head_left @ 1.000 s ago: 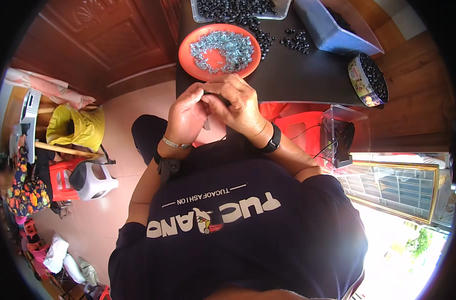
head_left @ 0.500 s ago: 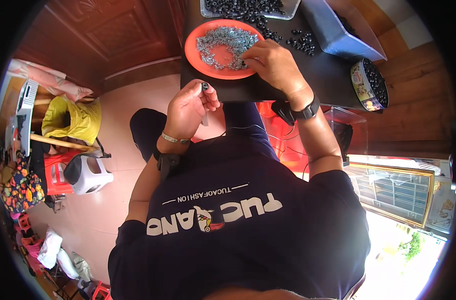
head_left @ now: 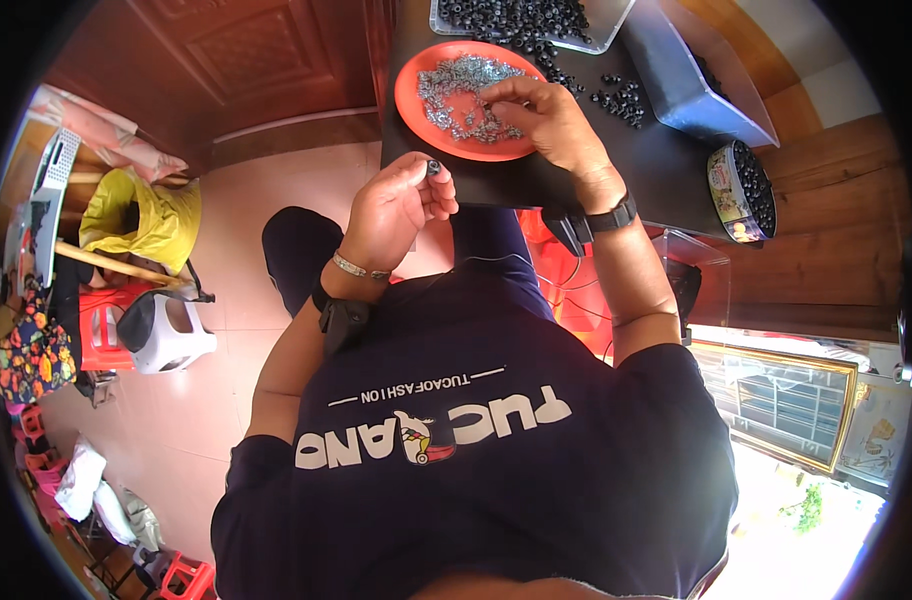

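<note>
My left hand [head_left: 401, 205], held off the table's near edge, pinches a small black knob-like piece [head_left: 433, 168] with a hole between thumb and forefinger; its other fingers curl loosely. My right hand [head_left: 556, 130] reaches over an orange plate [head_left: 408, 105] on the dark table. The plate holds many small silvery metal pieces [head_left: 456, 75], spread in a rough ring around a patch of bare plate. Thumb and forefinger of that hand come together low among the pieces. What they hold, if anything, is too small to make out.
Black pieces like the held one fill a clear tray [head_left: 606, 35] behind the plate; some lie loose [head_left: 619, 100] on the table [head_left: 616, 165]. A grey-blue bin [head_left: 691, 85] and a round tin [head_left: 726, 195] of black pieces stand right. Red stools and a yellow bag [head_left: 141, 220] are left.
My right hand has shifted over the plate, its fingertips now nearer the plate's middle. My left hand keeps its black piece. The whole view has shifted slightly.
</note>
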A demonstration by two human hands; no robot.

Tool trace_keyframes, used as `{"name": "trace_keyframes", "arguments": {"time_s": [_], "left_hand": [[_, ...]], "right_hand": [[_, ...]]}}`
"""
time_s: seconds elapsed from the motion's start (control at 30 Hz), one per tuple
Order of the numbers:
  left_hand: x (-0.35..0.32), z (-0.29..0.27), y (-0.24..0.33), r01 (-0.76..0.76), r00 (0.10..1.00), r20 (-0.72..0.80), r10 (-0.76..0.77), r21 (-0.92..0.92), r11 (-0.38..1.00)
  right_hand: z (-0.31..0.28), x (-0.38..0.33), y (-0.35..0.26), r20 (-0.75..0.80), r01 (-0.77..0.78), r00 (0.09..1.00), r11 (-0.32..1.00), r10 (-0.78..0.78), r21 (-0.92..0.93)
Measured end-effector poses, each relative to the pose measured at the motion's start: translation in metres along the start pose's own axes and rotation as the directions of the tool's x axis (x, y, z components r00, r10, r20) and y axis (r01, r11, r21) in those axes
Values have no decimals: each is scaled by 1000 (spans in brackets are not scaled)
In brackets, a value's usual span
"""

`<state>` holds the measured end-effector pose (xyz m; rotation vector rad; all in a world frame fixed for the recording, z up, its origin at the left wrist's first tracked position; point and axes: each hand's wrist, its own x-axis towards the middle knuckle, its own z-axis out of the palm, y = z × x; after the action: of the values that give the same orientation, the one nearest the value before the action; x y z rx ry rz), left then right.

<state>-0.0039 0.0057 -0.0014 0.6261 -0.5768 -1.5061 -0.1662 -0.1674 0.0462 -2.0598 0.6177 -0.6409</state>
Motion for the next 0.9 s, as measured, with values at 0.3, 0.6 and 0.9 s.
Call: {"name": "trace_keyframes", "arguments": {"time_s": [0.3,0.6,0.9], "left_hand": [[8,16,15,-54,992,112,54,0,999],[26,23,5,-63,989,133,69,-50,997],[24,34,3,-89,973,203,113,-122,989]], "right_hand": [[9,-17,-22,57,-79,997,869,58,488],[21,-30,-35,146,-96,989,818,15,567],[14,-35,-33,-25,54,999,824,-48,563]]}}
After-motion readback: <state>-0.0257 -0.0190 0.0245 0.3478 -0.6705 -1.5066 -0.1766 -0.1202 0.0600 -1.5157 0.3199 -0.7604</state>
